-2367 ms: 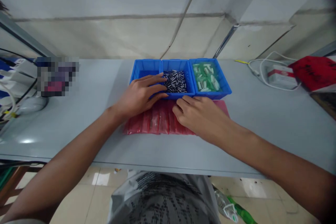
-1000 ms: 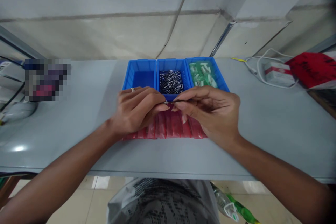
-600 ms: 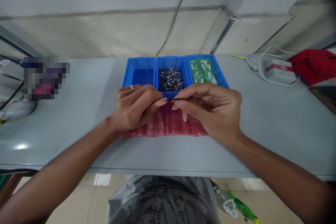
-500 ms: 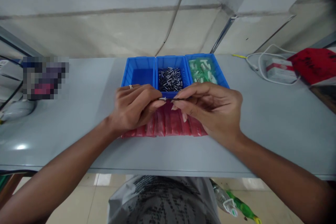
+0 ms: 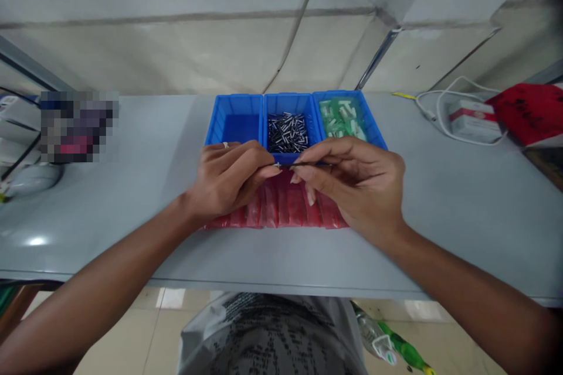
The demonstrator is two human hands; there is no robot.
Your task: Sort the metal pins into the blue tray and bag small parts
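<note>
My left hand (image 5: 231,179) pinches a small silvery metal piece (image 5: 277,164) between thumb and forefinger. Facing it, my right hand (image 5: 358,179) holds a thin dark rod (image 5: 308,163) in its fingertips, pointing at the metal piece. Whether the two touch is too small to tell. Both hands are above a row of red plastic packets (image 5: 281,205). Just behind them, a blue bin (image 5: 288,159) holds many small metal pins (image 5: 288,132).
An empty-looking blue bin (image 5: 240,104) stands left of the pins, and one with green-and-white packets (image 5: 343,117) stands right. A cable, white box (image 5: 475,120) and red cloth (image 5: 528,111) lie at the right. A computer mouse (image 5: 37,179) is at the left.
The view has shifted slightly. Less of the metal piece shows beyond my left fingertips, and both hands keep their pinches.
</note>
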